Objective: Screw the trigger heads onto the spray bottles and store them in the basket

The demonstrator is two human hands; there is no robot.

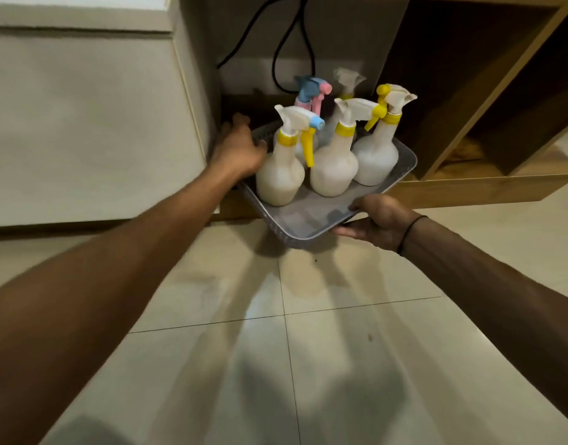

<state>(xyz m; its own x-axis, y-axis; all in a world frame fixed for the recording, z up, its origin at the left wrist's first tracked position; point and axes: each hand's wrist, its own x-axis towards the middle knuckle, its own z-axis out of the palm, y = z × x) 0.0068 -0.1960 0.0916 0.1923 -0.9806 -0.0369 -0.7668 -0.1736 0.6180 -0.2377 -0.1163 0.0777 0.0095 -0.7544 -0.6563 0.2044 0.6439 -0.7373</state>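
Grey plastic, with a perforated wall, makes up the basket [311, 216] that both hands are holding above the tiled floor [356, 348], in front of a low opening between a pale cabinet [83, 123] and a wooden shelf unit [488, 101]. The left hand [237, 149] is gripping the basket's far-left rim, fingers curled over the edge just beside the nearest bottle. The right hand [377, 221] is clasping the near-right corner, thumb lying on top of the rim and fingers going underneath; a dark band [409, 231] is circling that wrist. The basket is tilting, its near corner sitting lower than the far side.

Five spray bottles are standing upright inside it, between the two hands, each wearing its trigger head. Three are lining the front: the left bottle [279, 175] with a yellow collar and trigger and a blue nozzle tip, the middle bottle [334, 168] with a yellow collar, and the right bottle [375, 155] with a yellow collar and yellow nozzle. Behind them, a bottle with a blue and pink head [311, 94] and another with a pale head [348, 81] are showing partly, their bodies mostly hidden. The front bottles are crowding close together, the left one nearly touching the left hand. Black cables [295, 36] are hanging down the wall behind the basket.
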